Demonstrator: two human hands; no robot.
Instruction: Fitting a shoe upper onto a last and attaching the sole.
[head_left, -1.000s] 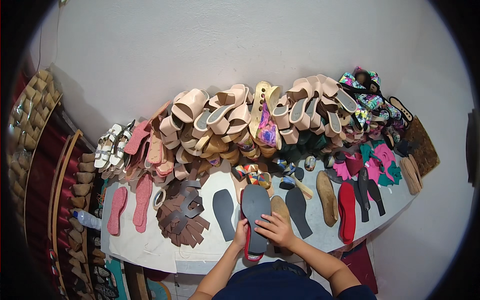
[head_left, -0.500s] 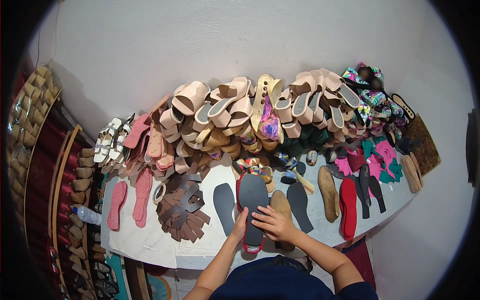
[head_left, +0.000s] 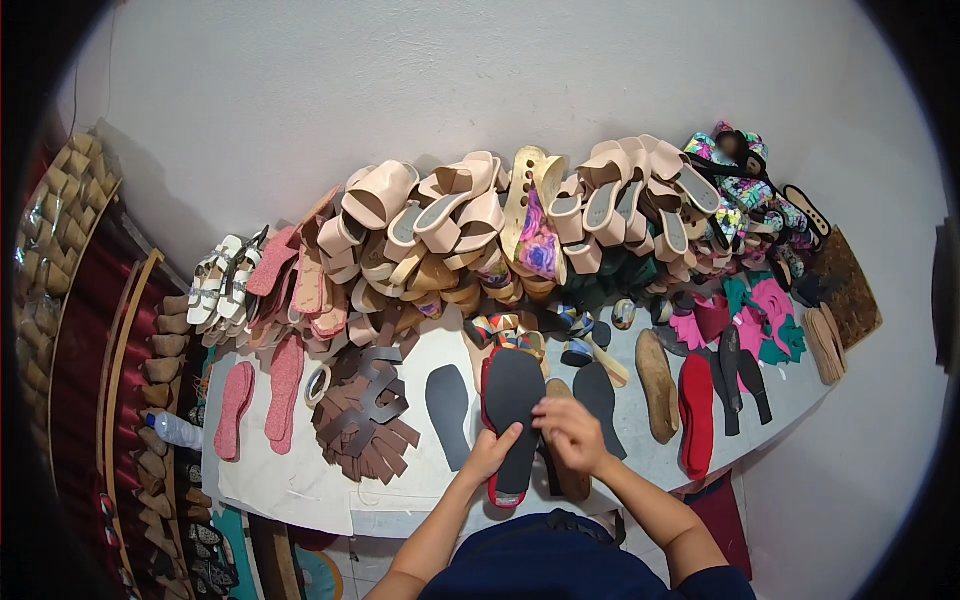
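Note:
A black shoe sole [head_left: 516,405] is held up over the table's near edge, with a red layer [head_left: 487,385] showing along its left side and lower end. My left hand [head_left: 491,452] grips its lower left, the thumb lying across the black face. At its right edge, my right hand [head_left: 572,432] has bent fingers with the tips against the sole; the underside of that grip is hidden. Behind my right hand stands a brown shoe last [head_left: 572,485], partly covered. Flat dark grey soles lie on either side, one on the left [head_left: 447,415] and one on the right [head_left: 598,405].
Finished beige sandals [head_left: 465,215] are heaped along the wall. Brown strap pieces [head_left: 365,425] and pink soles [head_left: 234,410] lie left. Rightward are another last [head_left: 656,385], red soles [head_left: 697,415] and pink and green scraps [head_left: 770,310]. A rack of lasts [head_left: 165,370] stands far left.
My right hand has gone from lying flat across the sole to bent fingers at its right edge. The sole has tilted and shifted slightly right, showing more red on its left.

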